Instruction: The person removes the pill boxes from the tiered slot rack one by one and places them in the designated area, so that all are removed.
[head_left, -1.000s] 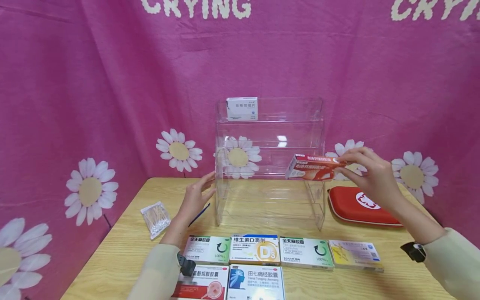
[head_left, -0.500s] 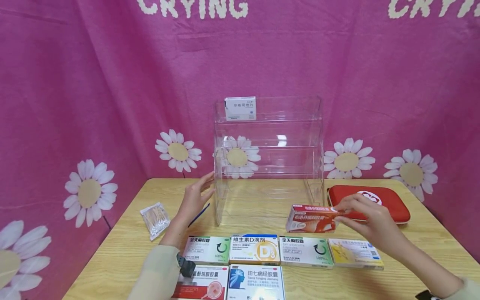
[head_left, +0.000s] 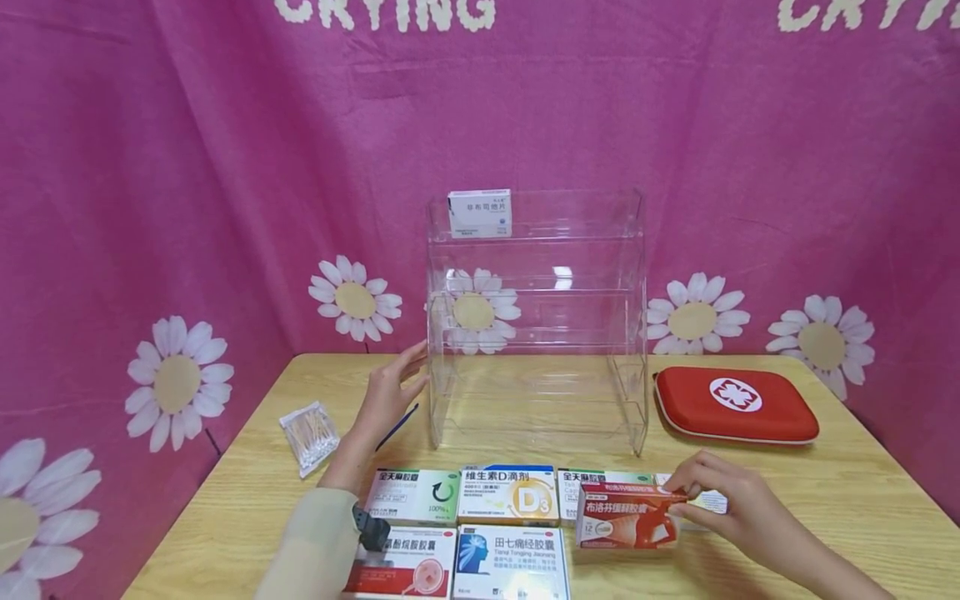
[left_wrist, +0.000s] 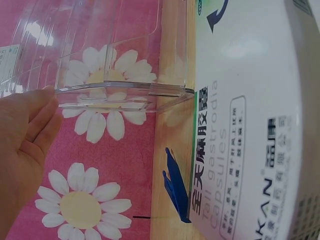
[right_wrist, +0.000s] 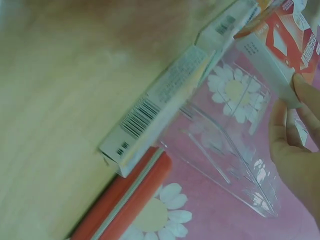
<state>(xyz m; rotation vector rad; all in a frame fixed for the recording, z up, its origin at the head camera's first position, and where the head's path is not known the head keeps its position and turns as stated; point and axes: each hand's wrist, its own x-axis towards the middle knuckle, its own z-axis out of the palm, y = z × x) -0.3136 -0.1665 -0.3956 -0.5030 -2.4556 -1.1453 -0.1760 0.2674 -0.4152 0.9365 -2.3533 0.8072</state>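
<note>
My right hand (head_left: 738,508) pinches a red medicine box (head_left: 626,518) by its right end. The box hangs over the row of boxes, partly covering a green-and-white medicine box (head_left: 567,493) and a yellow-and-white box (head_left: 708,501). In the right wrist view the thumb and fingers grip its narrow white end. My left hand (head_left: 386,400) touches the left side of a clear acrylic rack (head_left: 540,437), its fingers fairly straight. The left wrist view shows the fingertips (left_wrist: 47,92) at the rack's edge. A white medicine box (head_left: 480,214) stands on the rack's top tier, at the left.
In front of the rack lie another green-and-white box (head_left: 416,496), a vitamin D box (head_left: 508,494), a red-and-white box (head_left: 405,562) and a blue-and-white box (head_left: 512,562). A red zip case (head_left: 780,404) sits right. Cotton swabs (head_left: 310,437) and blue tweezers (left_wrist: 175,186) lie left.
My right hand has brought the red medicine box down and toward me, from before the rack to over the row of boxes. My left hand has stayed at the rack's side.
</note>
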